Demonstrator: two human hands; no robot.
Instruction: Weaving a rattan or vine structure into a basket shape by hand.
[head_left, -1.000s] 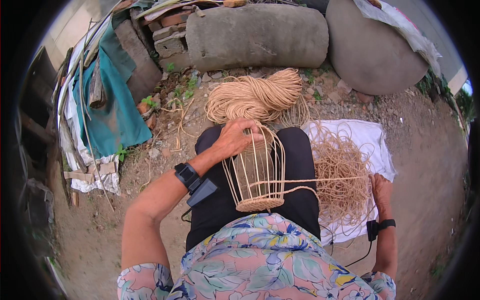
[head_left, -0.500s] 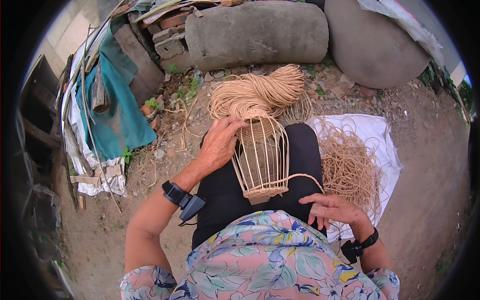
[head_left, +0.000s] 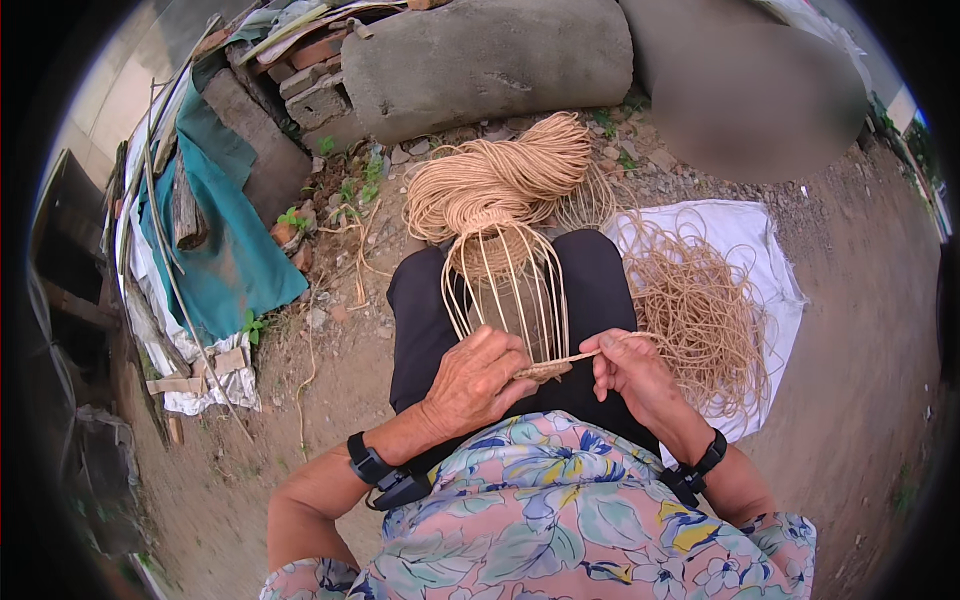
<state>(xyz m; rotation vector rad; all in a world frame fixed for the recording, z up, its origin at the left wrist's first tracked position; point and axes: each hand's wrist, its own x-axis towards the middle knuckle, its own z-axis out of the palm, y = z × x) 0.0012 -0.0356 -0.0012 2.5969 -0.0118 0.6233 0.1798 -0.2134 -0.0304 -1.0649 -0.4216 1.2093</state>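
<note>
Head view: outdoor dirt ground [head_left: 220, 490], gray concrete cylinder [head_left: 490, 65] at the top, teal cloth [head_left: 235, 240] off left. White sheet [head_left: 785, 310] on the right, tangled cord pile [head_left: 695, 320] on it. Twisted cord hank [head_left: 500, 170] beyond the knees. Basket frame [head_left: 490, 255], open thin stakes, sits between the thighs of the dark trousers [head_left: 415, 300]: woven far end by the hank, woven near end close to the shirt.

Left hand [head_left: 478, 380] lies over the left side of the near end, fingers curled; can't tell if that grip is clamped or just resting. Right hand [head_left: 638, 375] just right of the frame, thumb and fingers together, grip clamped on a cord strand [head_left: 582, 357], which runs near straight across to the near end.

For a tidy job, I'd steady the frame with the left, keep even tension with the right, lay the strand snug against the woven row, and not pull hard enough to bend the stakes.

Hard to make out: left fingertips and thumb, mostly behind the hand; the near end's left part, covered; which stakes the strand passes; whether it links to the pile. Round gray object [head_left: 760, 100] upper right is blurred.
</note>
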